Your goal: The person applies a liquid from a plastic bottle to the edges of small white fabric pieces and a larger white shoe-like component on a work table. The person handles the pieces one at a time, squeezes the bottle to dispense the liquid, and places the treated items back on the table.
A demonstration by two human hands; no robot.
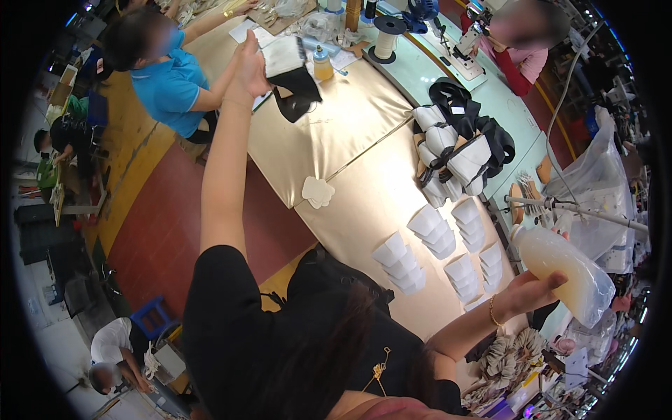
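Left hand (250,70) is gripping a black-and-white fabric piece (290,73) far out over the table (336,140) — right hand (528,292) is clasping a milky bottle (567,273), tilted, near her side.

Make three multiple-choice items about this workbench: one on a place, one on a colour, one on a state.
1. Where do the stacked white folded pieces lie?
A. on the beige padded table
B. on the floor
C. in a box

2. What colour is the liquid in the clear plastic bottle?
A. blue
B. milky white
C. red

3. What is the left hand doing?
A. resting flat
B. holding up a black-and-white fabric piece
C. hanging empty

Answers: A, they sit on its surface; B, its contents look pale; B, fingers grip the raised piece, while the right hand holds the bottle.
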